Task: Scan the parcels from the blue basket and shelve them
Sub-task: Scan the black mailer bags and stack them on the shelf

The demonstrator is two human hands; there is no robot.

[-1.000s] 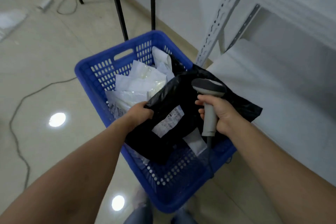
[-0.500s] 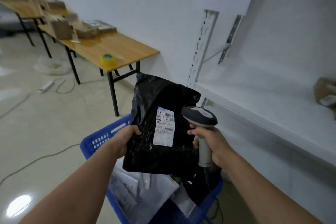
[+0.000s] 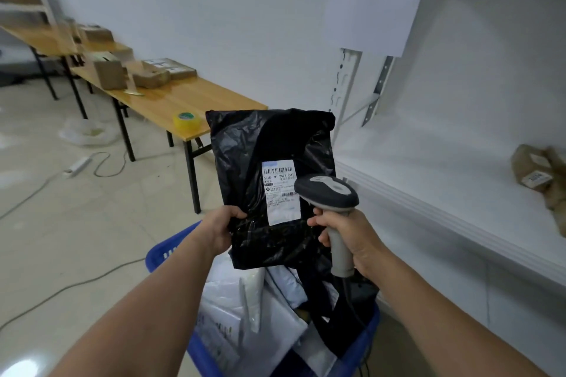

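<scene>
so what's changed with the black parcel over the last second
The left hand lifted the black parcel up out of the blue basket and stood it upright, label toward the scanner. Unchanged: left hand holds the parcel, right hand the scanner.

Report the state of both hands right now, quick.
Left hand: fingers grip the black plastic parcel bag at its lower left edge.
Right hand: fingers curled round the grey handheld barcode scanner.
</scene>
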